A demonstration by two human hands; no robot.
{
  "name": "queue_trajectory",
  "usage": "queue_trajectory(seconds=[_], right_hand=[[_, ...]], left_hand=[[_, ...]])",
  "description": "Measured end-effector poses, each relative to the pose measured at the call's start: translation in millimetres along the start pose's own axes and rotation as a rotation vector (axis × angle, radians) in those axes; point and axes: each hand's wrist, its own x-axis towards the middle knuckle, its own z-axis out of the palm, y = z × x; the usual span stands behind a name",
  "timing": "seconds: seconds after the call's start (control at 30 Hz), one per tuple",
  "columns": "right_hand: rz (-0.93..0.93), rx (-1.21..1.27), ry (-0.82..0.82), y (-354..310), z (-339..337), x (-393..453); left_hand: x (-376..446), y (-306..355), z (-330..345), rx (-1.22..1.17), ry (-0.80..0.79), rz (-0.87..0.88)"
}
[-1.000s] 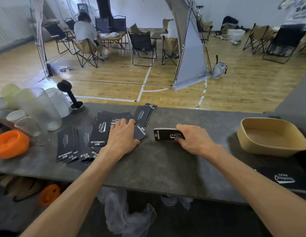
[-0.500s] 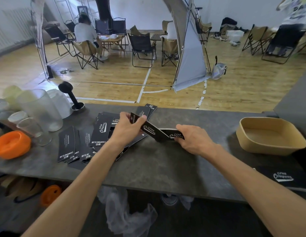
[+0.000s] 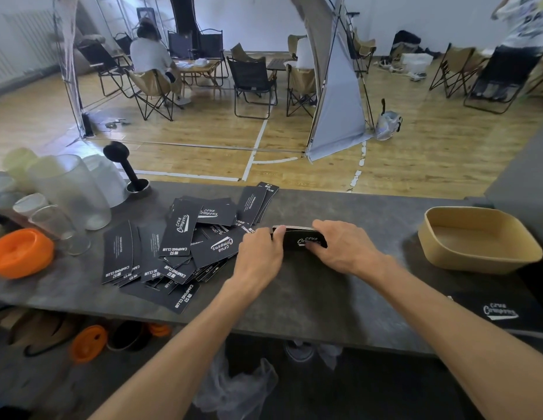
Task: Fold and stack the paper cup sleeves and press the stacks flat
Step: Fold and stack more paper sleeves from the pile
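Note:
A small stack of folded black paper sleeves [image 3: 299, 237] with white lettering stands on edge on the dark grey counter [image 3: 309, 298]. My left hand [image 3: 259, 256] grips its left end with curled fingers. My right hand [image 3: 344, 250] holds the right end, fingers curled over the front face. To the left lies a loose pile of several flat black sleeves [image 3: 179, 247], spread and overlapping.
A tan paper tray [image 3: 476, 241] sits at the right. Frosted plastic cups [image 3: 70, 192], an orange lid [image 3: 20, 253] and a black tamper [image 3: 127, 168] stand at the left. Another black printed item [image 3: 500, 312] lies near the right front edge. Chairs and a seated person are beyond the counter.
My left hand picked a sleeve from the loose pile, carried it right and brought it against the stack held by my right hand. Both hands now hold the stack.

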Motion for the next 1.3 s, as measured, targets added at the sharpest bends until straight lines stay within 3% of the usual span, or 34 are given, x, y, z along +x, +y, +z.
queue_trajectory(seconds=[0.1, 0.4, 0.53, 0.63, 0.77, 0.87, 1.0, 1.1, 1.3], right_hand=[[-0.013, -0.006, -0.005, 0.0, 1.2, -1.4], [-0.028, -0.064, -0.031, -6.1, -1.2, 5.3], [-0.035, -0.053, -0.006, -3.0, 3.7, 4.0], [-0.028, -0.041, -0.011, -2.9, 2.5, 5.9], [-0.024, -0.037, -0.018, -2.1, 2.6, 6.8], [-0.015, -0.022, -0.019, -2.4, 2.3, 6.5], [-0.013, -0.024, -0.016, -3.2, 1.8, 6.3], [-0.014, -0.019, -0.024, -3.4, 0.8, 6.8], [-0.01, -0.015, -0.039, -3.5, 1.4, 7.0]], left_hand=[[-3.0, -2.7, 0.2, 0.026, 0.063, 0.071], [13.6, -17.3, -10.9, -0.037, -0.007, 0.146], [25.1, -30.8, -36.0, 0.288, 0.118, 0.181], [30.8, -39.0, -48.3, 0.577, -0.061, 0.134], [31.2, -36.4, -48.1, 0.61, -0.093, 0.107], [30.4, -34.9, -53.1, 0.475, -0.073, 0.089], [26.9, -19.3, -71.5, -0.077, -0.099, 0.03], [26.6, -8.6, -71.1, -0.365, -0.088, -0.087], [31.7, -27.5, -52.3, -0.418, 0.116, -0.124]])
